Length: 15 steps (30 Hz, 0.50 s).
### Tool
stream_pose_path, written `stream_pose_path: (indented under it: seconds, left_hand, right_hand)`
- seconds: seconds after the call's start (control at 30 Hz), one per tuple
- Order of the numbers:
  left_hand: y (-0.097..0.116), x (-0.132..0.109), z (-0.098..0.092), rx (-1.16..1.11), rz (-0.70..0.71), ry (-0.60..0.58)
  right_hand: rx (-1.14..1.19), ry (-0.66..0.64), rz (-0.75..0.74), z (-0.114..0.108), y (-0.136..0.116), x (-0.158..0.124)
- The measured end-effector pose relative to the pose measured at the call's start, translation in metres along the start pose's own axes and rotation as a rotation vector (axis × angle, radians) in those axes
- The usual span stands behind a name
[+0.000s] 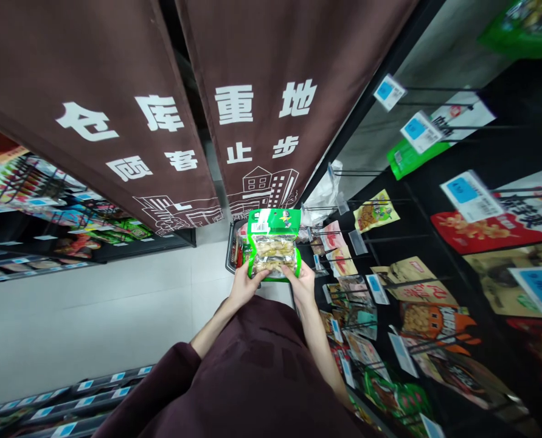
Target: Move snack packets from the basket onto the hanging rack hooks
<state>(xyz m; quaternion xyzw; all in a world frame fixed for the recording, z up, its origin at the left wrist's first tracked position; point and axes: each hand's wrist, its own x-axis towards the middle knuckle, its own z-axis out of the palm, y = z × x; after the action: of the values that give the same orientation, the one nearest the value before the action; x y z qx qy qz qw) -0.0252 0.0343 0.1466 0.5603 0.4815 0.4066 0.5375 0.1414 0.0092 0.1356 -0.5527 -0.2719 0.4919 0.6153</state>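
Observation:
A green snack bag point(274, 243) with a clear window and a hang hole is held in front of my body. Pale yellowish pieces show through its window, and a white barcode label sits near its top left. My left hand point(246, 283) grips the bag's lower left corner, thumb on the front. My right hand point(302, 281) grips the lower right corner the same way. Beneath the bag, a dark basket point(230, 249) holding several packets is partly hidden.
On the right, a black rack with hooks and price tags point(471, 194) carries hanging snack bags, among them an orange one point(439, 325). Brown curtains point(257, 55) with white characters hang ahead. Stocked shelves point(115, 228) stand at left, and more shelving point(83, 401) lies lower left, beside pale floor point(115, 310).

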Motion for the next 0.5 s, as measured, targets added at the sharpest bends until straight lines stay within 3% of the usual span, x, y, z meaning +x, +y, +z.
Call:
stream_pose_path:
  seconds: [0.5]
  left_hand:
    - [0.016, 0.001, 0.001, 0.104, 0.076, 0.012]
  right_hand:
    - [0.095, 0.027, 0.000, 0.002, -0.004, 0.001]
